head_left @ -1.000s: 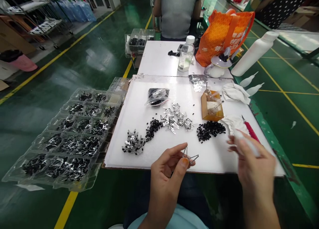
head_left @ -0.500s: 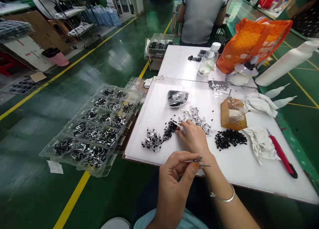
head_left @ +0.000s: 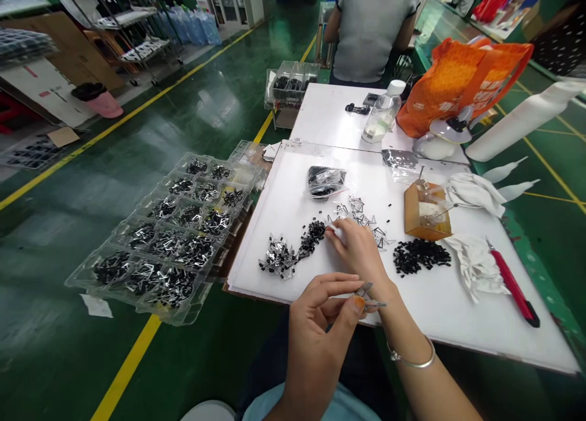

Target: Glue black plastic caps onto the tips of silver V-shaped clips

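In front of my body, my left hand pinches a small bent metal piece between thumb and fingertips, its prongs pointing right. Further out, my right hand is closed on a thin white stick-like tool, mostly hidden by the fingers. Its fingertips are at the right edge of a pile of tiny black pieces. Left of that pile lies a heap of metal pieces with black ends. Loose bent metal pieces are scattered just beyond my right hand.
A clear compartment tray of metal pieces sits left of the white table. On the table are a plastic bag, more black pieces, an amber box, crumpled cloth and a red-handled tool. A person sits ahead.
My right hand has shifted slightly, and the white tool's tip shows less beyond the fingers. The left hand keeps its pinch, with the metal piece turned slightly. The view has moved a little.
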{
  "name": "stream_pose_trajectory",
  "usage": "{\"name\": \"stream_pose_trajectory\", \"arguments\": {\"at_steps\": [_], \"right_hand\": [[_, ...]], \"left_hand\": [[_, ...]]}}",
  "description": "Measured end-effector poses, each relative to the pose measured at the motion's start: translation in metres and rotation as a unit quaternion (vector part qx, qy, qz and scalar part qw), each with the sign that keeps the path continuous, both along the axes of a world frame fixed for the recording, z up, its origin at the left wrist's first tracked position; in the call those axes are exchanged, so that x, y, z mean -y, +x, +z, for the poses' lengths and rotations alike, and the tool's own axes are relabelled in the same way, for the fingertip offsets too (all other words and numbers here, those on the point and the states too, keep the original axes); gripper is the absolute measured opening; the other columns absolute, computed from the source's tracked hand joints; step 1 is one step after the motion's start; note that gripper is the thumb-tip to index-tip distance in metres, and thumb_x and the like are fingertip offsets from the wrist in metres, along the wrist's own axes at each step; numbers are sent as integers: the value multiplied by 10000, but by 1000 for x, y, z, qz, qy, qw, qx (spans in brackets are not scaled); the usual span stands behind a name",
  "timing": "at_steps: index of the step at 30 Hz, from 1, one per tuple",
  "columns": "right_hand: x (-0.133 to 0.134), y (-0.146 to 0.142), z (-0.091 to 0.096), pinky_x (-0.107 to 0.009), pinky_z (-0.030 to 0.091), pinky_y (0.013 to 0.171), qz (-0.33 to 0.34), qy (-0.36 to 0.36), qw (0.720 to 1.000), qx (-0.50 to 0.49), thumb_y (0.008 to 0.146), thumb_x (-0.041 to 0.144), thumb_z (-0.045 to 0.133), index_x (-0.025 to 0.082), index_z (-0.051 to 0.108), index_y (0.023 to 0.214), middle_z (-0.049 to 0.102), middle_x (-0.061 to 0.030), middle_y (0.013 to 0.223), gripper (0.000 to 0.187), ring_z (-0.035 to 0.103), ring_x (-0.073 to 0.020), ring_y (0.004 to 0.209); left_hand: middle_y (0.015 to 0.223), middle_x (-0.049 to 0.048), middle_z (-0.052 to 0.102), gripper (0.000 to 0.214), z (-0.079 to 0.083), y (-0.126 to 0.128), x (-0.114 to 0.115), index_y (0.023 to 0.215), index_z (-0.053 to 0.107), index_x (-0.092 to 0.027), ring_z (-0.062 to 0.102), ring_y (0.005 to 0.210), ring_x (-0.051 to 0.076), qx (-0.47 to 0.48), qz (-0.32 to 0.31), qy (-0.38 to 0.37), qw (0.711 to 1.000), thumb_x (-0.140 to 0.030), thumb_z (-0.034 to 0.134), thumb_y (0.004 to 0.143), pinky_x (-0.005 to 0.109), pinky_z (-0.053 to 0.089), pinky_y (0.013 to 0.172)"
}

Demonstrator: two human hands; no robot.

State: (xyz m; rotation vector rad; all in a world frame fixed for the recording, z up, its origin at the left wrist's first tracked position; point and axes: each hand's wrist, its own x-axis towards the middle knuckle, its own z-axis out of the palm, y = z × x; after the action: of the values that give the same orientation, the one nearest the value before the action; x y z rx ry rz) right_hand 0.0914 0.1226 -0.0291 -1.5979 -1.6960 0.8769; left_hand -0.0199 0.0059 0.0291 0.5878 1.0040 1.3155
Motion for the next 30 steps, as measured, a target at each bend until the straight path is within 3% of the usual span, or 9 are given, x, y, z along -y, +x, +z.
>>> {"name": "stream_pose_trajectory", "arguments": {"at_steps": [3, 7, 10, 12, 14, 19, 24, 27, 30], "right_hand": [[13, 11, 10, -347, 477, 719, -31, -31, 988, -149, 956, 467, 632, 231, 636, 900, 705, -45, 838, 243, 582, -192, 688], [48, 35, 26, -319, 506, 631, -68, -72, 947, -305, 901, 568, 698, 259, 632, 895, 432, 79, 495, 317, 448, -150, 500], [74, 50, 39, -302, 522, 574, -104, -91, 912, -387, 781, 524, 848, 267, 647, 839, 564, 73, 577, 331, 277, -67, 404], [89, 56, 47, -278, 527, 548, -127, -101, 884, -438, 712, 461, 931, 267, 696, 846, 657, 51, 669, 333, 251, -31, 389], [100, 58, 52, -257, 530, 542, -139, -100, 869, -464, 696, 422, 964, 271, 745, 877, 646, 45, 635, 322, 299, -30, 390], [116, 58, 55, -259, 540, 562, -157, -66, 873, -456, 715, 392, 968, 285, 769, 875, 518, 71, 484, 277, 341, -55, 393], [120, 59, 50, -259, 476, 477, -161, -69, 862, -475, 784, 388, 917, 302, 750, 885, 589, 46, 590, 213, 390, -75, 408], [121, 59, 48, -226, 438, 456, -144, -80, 848, -503, 820, 367, 895, 300, 731, 898, 648, 37, 693, 193, 322, -39, 402], [121, 59, 48, -217, 486, 512, -143, -84, 837, -522, 803, 341, 907, 285, 710, 875, 681, 32, 772, 217, 255, -24, 420]], "left_hand": [[1085, 37, 760, 80, 1, -2, 1, 955, 888, -260, 812, 736, 150, -7, 0, -12, 1000, -287, 821, 920, 233, 673, 749], [1111, 30, 743, 100, 1, -6, -1, 993, 879, -285, 811, 774, 145, -47, -29, -2, 998, -290, 789, 951, 231, 667, 761], [1100, 37, 742, 81, -1, -6, -5, 968, 879, -283, 808, 881, 179, -75, -21, 0, 997, -273, 810, 927, 248, 664, 809], [1085, 41, 753, 73, -3, -4, -8, 940, 883, -281, 797, 950, 191, -97, -13, -1, 995, -250, 826, 906, 244, 651, 851], [1086, 49, 766, 90, -4, -2, -10, 934, 888, -279, 781, 1007, 193, -119, -18, 3, 993, -225, 826, 896, 228, 632, 884], [1081, 54, 788, 119, -3, 1, -9, 916, 896, -287, 767, 1033, 196, -133, -27, 14, 991, -194, 843, 865, 220, 622, 884], [1056, 35, 792, 103, -3, 4, -9, 882, 891, -305, 775, 1029, 198, -118, -19, 9, 993, -209, 858, 861, 219, 632, 855], [1059, 33, 793, 116, -2, 6, -10, 880, 892, -310, 784, 1023, 202, -113, -14, 8, 993, -203, 851, 861, 225, 639, 851], [1050, 39, 797, 126, 0, 8, -10, 873, 893, -300, 788, 1004, 198, -122, -13, 12, 992, -186, 838, 859, 220, 638, 845]]}}
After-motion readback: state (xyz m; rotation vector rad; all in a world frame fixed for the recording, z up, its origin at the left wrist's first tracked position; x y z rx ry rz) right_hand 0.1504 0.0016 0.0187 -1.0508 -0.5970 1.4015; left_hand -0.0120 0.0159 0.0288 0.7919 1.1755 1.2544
